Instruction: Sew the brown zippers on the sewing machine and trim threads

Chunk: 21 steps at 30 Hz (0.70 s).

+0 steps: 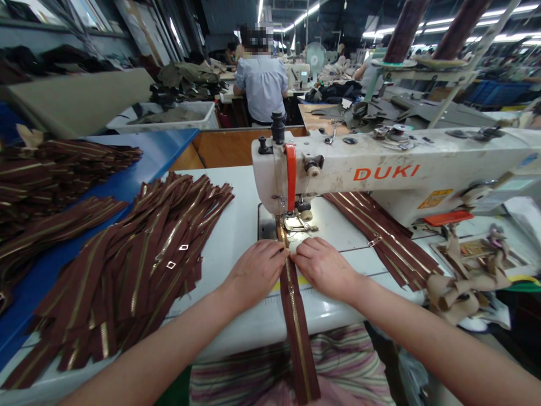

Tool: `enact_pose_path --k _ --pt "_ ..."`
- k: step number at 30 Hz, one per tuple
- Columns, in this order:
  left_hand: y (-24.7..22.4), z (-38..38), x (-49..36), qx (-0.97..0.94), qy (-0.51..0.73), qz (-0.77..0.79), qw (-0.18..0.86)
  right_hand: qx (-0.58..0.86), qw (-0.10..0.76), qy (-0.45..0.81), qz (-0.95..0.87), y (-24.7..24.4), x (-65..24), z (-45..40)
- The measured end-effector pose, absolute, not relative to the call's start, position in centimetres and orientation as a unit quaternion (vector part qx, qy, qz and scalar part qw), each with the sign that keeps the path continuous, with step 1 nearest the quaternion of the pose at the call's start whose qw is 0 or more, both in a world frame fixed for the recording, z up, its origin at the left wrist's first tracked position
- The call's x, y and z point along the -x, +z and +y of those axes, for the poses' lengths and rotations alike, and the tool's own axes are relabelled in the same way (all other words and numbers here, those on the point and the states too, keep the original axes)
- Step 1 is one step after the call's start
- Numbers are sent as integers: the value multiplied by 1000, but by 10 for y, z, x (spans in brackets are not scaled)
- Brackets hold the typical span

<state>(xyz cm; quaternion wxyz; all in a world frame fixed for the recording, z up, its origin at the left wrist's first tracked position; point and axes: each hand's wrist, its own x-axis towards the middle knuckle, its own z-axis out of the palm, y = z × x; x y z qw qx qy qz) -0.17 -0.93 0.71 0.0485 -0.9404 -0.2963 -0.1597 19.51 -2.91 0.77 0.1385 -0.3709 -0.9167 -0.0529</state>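
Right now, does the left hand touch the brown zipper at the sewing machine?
Touching: the head view shows the left hand with its fingertips on the brown zipper.

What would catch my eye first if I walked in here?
A white DUKI sewing machine fills the right side, and in front of its needle the person's bare left hand and right hand press on a long brown zipper with brass-coloured teeth. To the left, a heap of matching brown zippers lies across a white tabletop and a blue tabletop.

Garment factory floor
Sewing machine (380,169) just past the right hand (325,268), zippers (127,270) piled left of the left hand (253,273), a co-worker (262,84) and another machine (298,76) farther ahead
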Motion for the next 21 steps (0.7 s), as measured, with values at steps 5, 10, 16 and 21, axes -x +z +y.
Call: enact_pose_path --k 5,10,16,21 --pt "6 4 0 937 -152 -310 54 380 142 -60 -912 7 -193 -13" --pt "1 13 0 926 -175 -328 72 403 136 -56 -903 7 -189 -1" --pt "-2 15 0 918 -209 -329 76 431 142 -40 -890 4 -185 8" --pt "-3 15 3 915 -222 -330 67 444 159 -39 -881 1 -184 7"
